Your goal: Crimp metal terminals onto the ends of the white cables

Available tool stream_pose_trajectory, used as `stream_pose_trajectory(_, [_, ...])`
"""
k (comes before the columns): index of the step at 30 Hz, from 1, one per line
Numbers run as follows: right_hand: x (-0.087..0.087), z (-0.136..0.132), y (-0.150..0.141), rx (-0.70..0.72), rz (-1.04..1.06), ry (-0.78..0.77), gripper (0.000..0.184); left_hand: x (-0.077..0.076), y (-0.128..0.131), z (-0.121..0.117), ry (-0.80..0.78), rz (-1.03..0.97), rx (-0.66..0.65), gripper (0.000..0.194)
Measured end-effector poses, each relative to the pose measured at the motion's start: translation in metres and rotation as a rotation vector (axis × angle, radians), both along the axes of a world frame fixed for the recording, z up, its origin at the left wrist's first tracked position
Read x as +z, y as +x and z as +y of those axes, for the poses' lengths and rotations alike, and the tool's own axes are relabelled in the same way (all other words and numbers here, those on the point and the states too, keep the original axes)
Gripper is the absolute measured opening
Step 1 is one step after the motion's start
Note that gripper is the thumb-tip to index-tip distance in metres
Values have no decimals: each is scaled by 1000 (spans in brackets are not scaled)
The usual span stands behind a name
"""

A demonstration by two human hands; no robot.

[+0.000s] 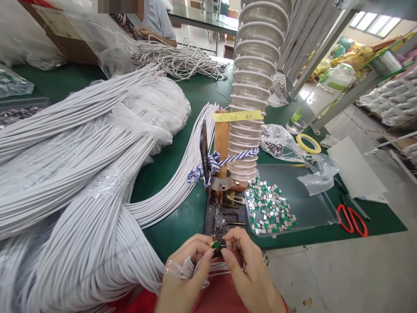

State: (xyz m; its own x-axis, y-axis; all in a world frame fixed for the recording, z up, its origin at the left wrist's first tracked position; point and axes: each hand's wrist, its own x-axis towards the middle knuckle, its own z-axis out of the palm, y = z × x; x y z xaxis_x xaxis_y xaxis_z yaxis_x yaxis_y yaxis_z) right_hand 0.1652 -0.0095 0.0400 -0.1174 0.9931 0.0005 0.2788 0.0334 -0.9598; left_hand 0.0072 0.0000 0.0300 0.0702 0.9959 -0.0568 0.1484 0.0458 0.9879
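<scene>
Two hands meet here: your left hand (182,278) grips white cable ends (177,267), and your right hand (249,271) pinches a small green-and-silver clip (216,245) between them. Keep both steady and lined up.

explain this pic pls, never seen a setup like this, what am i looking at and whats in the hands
This picture comes from a camera worn on a person's head, looking down at their own hands. The left hand and right hand pinch a small green-and-silver piece between them, and white cable ends lie by the left hand. Around them, a green mat holds bundles of white cable, a clear sheet scattered with similar pieces, and red scissors.
</scene>
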Motion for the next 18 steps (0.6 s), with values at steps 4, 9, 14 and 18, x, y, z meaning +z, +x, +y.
stream_pose_trajectory(4, [-2, 4, -1, -57, 21, 48, 14, 3, -3, 9, 73, 87, -68, 25])
stream_pose_trajectory(9, [-4, 10, -6, -84, 78, 102, 14, 6, 3, 14, 84, 106, 7, 26])
stream_pose_trajectory(14, [-6, 9, -10, -123, 225, 72, 12, 7, 2, 15, 99, 121, -32, 25])
stream_pose_trajectory(18, [-6, 9, -11, -136, 288, 69, 11, 9, 1, 15, 116, 106, -20, 24])
